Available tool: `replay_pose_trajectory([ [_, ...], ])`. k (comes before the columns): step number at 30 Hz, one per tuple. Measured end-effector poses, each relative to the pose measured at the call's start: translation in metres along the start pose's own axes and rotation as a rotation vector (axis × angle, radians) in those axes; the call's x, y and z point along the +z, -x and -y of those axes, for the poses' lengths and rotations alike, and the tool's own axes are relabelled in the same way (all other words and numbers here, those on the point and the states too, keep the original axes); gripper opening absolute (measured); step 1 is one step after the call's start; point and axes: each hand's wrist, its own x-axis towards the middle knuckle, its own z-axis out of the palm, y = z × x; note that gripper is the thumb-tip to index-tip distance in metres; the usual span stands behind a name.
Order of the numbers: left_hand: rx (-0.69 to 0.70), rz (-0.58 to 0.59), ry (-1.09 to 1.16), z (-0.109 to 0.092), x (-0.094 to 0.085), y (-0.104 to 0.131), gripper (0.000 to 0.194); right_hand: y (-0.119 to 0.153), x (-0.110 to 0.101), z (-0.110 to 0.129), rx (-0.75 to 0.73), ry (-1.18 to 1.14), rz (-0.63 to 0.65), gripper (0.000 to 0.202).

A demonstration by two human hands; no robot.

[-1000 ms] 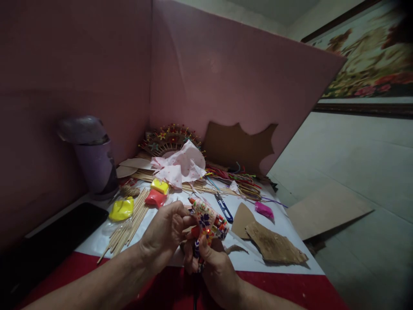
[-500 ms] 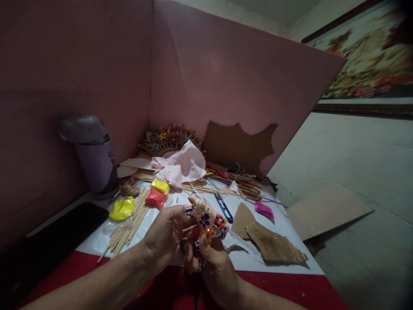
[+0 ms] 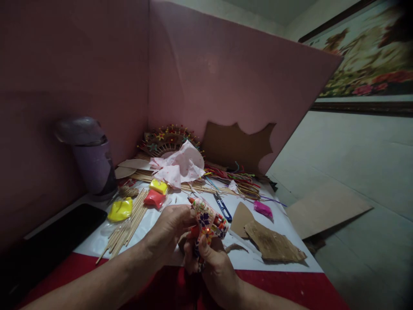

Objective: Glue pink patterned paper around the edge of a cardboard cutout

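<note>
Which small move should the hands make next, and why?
Perhaps the left hand should ease back from the orange tip of the flowered glue gun: its fingers are close, and the red light suggests heat. The right hand holds the handle.

On the desk [image 3: 284, 284], sticks [image 3: 137, 215] lie left of the thread snips [image 3: 223, 208], bark [image 3: 275, 243] right, pipe cleaners [image 3: 226, 173] behind, toward the rear edge.

My right grip [image 3: 219, 265] partly hides the floral glue gun [image 3: 204, 217]. Far to its right, the picture frame [image 3: 361, 106] is cut off.
</note>
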Motion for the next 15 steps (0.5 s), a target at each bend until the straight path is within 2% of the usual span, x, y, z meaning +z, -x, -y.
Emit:
replay_pose_trajectory([
  [4,0.039,0.024,-0.076,0.0039,-0.0053,-0.0038,0.017,-0.0008,0.0009,0.0008,-0.004,0.0,-0.002,0.041],
  [7,0.017,0.065,-0.13,0.0065,-0.0093,-0.0055,0.022,-0.001,0.0013,0.0012,-0.023,-0.005,0.02,0.041],
  [12,-0.004,0.096,-0.123,0.0034,-0.005,-0.0011,0.021,-0.0003,0.0041,0.0038,-0.016,-0.048,0.01,0.038],
  [15,0.03,0.045,-0.082,-0.0013,-0.0017,0.001,0.018,-0.0011,0.0047,0.0061,-0.018,-0.085,-0.003,0.037],
])
